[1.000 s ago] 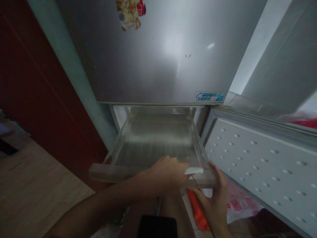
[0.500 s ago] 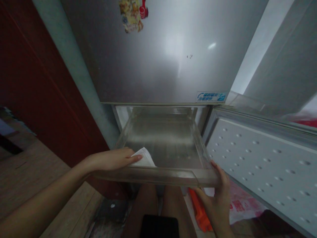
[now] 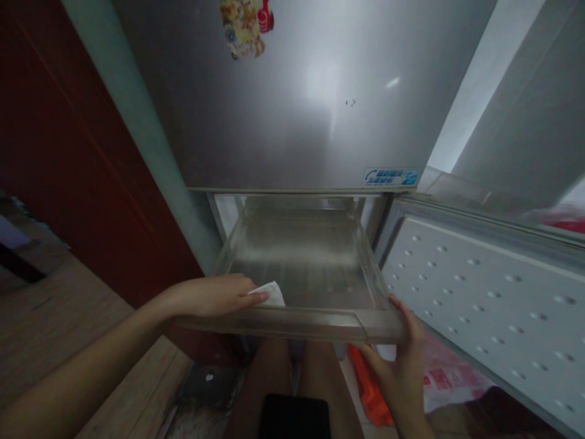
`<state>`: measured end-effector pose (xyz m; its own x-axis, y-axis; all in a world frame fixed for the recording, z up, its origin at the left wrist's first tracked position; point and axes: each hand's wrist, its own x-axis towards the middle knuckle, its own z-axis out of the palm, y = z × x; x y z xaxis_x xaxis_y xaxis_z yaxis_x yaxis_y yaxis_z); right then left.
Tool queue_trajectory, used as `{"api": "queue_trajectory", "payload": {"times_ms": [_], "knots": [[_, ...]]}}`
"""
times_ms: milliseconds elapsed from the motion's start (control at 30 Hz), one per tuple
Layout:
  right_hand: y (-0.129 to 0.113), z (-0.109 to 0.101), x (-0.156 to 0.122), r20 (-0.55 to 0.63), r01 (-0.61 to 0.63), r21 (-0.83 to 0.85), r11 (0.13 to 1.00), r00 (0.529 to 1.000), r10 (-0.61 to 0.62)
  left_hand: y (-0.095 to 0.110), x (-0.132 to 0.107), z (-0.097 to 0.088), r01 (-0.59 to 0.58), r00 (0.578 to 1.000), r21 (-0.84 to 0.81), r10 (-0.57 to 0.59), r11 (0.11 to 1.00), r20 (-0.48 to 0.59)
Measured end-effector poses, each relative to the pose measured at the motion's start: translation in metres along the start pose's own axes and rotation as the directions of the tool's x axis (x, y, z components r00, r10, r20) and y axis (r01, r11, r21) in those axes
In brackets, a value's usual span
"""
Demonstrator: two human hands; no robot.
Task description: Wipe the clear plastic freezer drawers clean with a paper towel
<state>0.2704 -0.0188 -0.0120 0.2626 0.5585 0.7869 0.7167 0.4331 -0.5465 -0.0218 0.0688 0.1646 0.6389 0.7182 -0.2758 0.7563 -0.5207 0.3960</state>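
Holding, right: right hand [image 3: 402, 360] wraps the right front corner of the drawer [image 3: 297, 324], thumb under the front lip, fingers round the side. Grip clamped on the corner.
Holding, left: left hand [image 3: 219, 294] lies over the front lip, left part. Grip closed on a white cloth [image 3: 273, 295], thumb on top; could be paper, can't tell. Hidden part of the hand: can't say.
Drawer position: pulled out below the upper fridge door [image 3: 311, 122], rear end inside the opening, front edge above the person's knees.
Drawer build: looks like see-through plastic, wide, shallow-sided. Probably light for its width, stiff on the flat, likely brittle at corners if knocked.
Drawer surface: smooth and shiny; would expect it slippery if damp. Wetness not visible.
Drawer hold points: 2 front corners, or under the front lip. 1 corner alone could let it skew.
Cloth handling: soft, floppy, near weightless. Pinch at the folded edge.
Right side: lower fridge door [image 3: 475, 311] open, just beside the drawer.
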Motion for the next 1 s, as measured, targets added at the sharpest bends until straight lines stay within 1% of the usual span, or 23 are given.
{"api": "queue_trajectory", "payload": {"times_ms": [67, 100, 133, 233, 333, 400, 500, 567, 633, 700, 767, 833, 933, 1000], "knots": [[-0.001, 0.000, 0.001, 0.003, 0.002, -0.007, 1.000, 1.000, -0.002, 0.017, 0.011, 0.004, -0.030, 0.997, 0.059, 0.026, 0.998, 0.077], [-0.001, 0.000, 0.001, 0.004, 0.003, -0.009, 1.000, 1.000, -0.003, 0.026, 0.017, 0.007, -0.058, 0.997, 0.093, 0.052, 0.994, 0.062], [-0.001, 0.000, 0.001, 0.005, 0.003, -0.010, 1.000, 1.000, -0.003, 0.035, 0.025, 0.011, -0.086, 0.993, 0.122, 0.076, 0.989, 0.084], [-0.002, 0.000, 0.001, 0.003, -0.004, -0.008, 1.000, 1.000, 0.004, 0.064, 0.050, 0.027, -0.205, 0.979, 0.191, 0.197, 0.960, 0.061], [-0.001, 0.000, 0.000, 0.006, -0.020, -0.004, 1.000, 1.000, 0.020, 0.090, 0.073, 0.045, -0.304, 0.951, 0.267, 0.306, 0.915, 0.034], [-0.001, 0.000, -0.001, 0.006, -0.035, -0.012, 0.999, 0.999, 0.035, 0.103, 0.083, 0.053, -0.335, 0.938, 0.309, 0.346, 0.890, 0.021], [0.000, 0.000, -0.002, 0.003, -0.036, -0.013, 0.999, 0.999, 0.036, 0.111, 0.089, 0.059, -0.343, 0.929, 0.318, 0.369, 0.884, -0.023], [0.000, -0.001, -0.003, 0.009, -0.034, -0.002, 0.999, 0.999, 0.034, 0.112, 0.088, 0.057, -0.339, 0.930, 0.312, 0.366, 0.887, -0.029], [-0.001, -0.002, -0.002, 0.014, -0.033, 0.000, 0.999, 0.999, 0.033, 0.109, 0.085, 0.052, -0.334, 0.936, 0.302, 0.351, 0.893, -0.003], [-0.001, -0.003, -0.001, 0.021, -0.029, -0.007, 1.000, 0.999, 0.029, 0.104, 0.079, 0.045, -0.335, 0.940, 0.288, 0.341, 0.897, 0.030], [-0.002, -0.003, 0.001, 0.021, -0.010, -0.015, 1.000, 1.000, 0.011, 0.095, 0.069, 0.039, -0.311, 0.950, 0.270, 0.310, 0.911, 0.048], [-0.002, -0.002, 0.002, 0.018, 0.008, -0.013, 1.000, 1.000, -0.008, 0.079, 0.055, 0.035, -0.256, 0.967, 0.252, 0.252, 0.933, 0.045], [-0.001, -0.002, 0.002, 0.014, 0.019, -0.006, 1.000, 1.000, -0.019, 0.048, 0.030, 0.029, -0.165, 0.986, 0.240, 0.165, 0.957, 0.019], [0.000, -0.002, 0.001, 0.014, 0.023, -0.005, 1.000, 1.000, -0.023, 0.026, 0.014, 0.023, -0.063, 0.998, 0.235, 0.064, 0.970, 0.002]]}}
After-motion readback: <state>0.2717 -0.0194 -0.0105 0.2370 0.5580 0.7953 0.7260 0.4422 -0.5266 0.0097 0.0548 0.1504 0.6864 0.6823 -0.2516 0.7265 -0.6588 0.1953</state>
